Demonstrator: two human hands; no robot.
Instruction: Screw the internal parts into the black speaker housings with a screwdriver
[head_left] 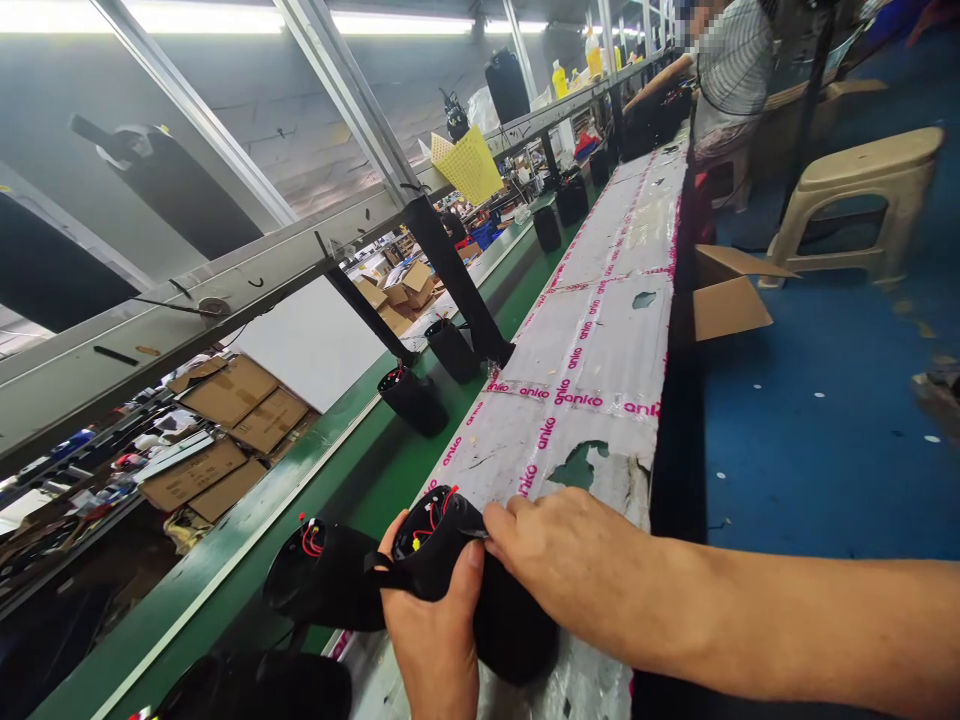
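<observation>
My left hand [435, 640] is wrapped round a black fabric-covered speaker housing [517, 625], tilted with its open end toward the upper left. Red wires and a yellow connector show inside that opening. A black strap loop [386, 572] sticks out at the housing's left side. My right hand [555, 550] is closed at the rim, pinching a thin, dark, pointed tool [471, 532] against the fabric edge; its exact kind is too small to tell. Just left, a second black housing [337, 580] with red wires stands on the green conveyor belt.
The green belt [345, 455] runs away alongside a wrapped work surface [600, 340] with pink lettering. More housings [420, 400] stand along the belt. A dark post [457, 280] rises between them. At right are a cardboard box [731, 305], a beige stool [862, 190] and a seated person [731, 75].
</observation>
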